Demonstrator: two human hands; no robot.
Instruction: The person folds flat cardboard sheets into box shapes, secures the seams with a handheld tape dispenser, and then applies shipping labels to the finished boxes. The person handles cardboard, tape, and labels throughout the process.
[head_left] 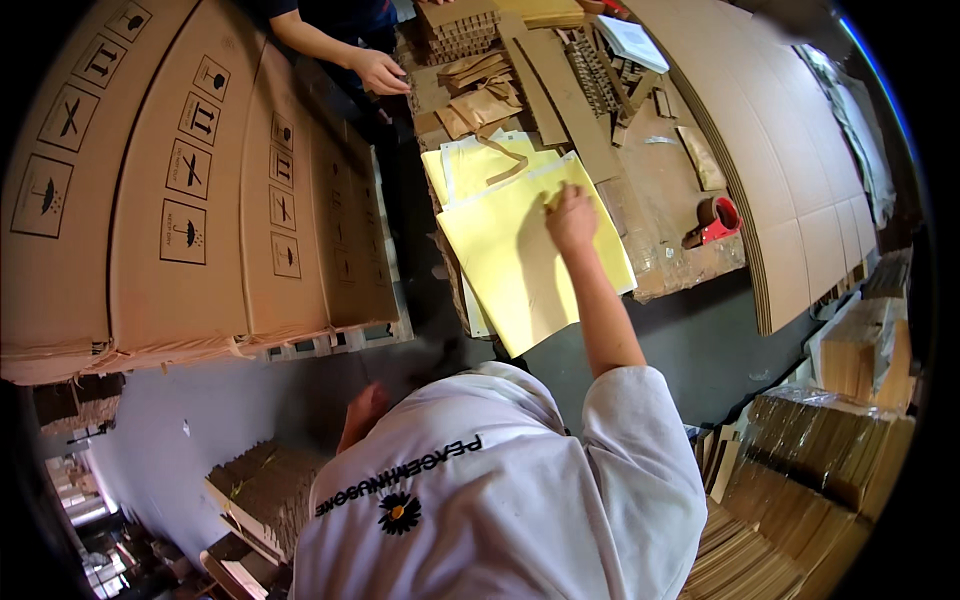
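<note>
Yellow sheets point(500, 255) mid-frame, right hand point(573, 218) over them, fingers point(572, 192) half-curled, hold unclear, left hand point(366, 408) blurred, grip indiscernible, pictogram-marked cartons point(190, 250) upper left

Large yellow sheets point(490, 260), flat, stacked askew, on a brown table point(690, 262)

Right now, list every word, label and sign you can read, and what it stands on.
Tall brown cartons: black-framed pictograms, including an umbrella in rain and paired arrows; wording left unquoted.
White shirt: one line of black lettering, left unquoted, beside a flower print.
White papers: too small to read.
</note>
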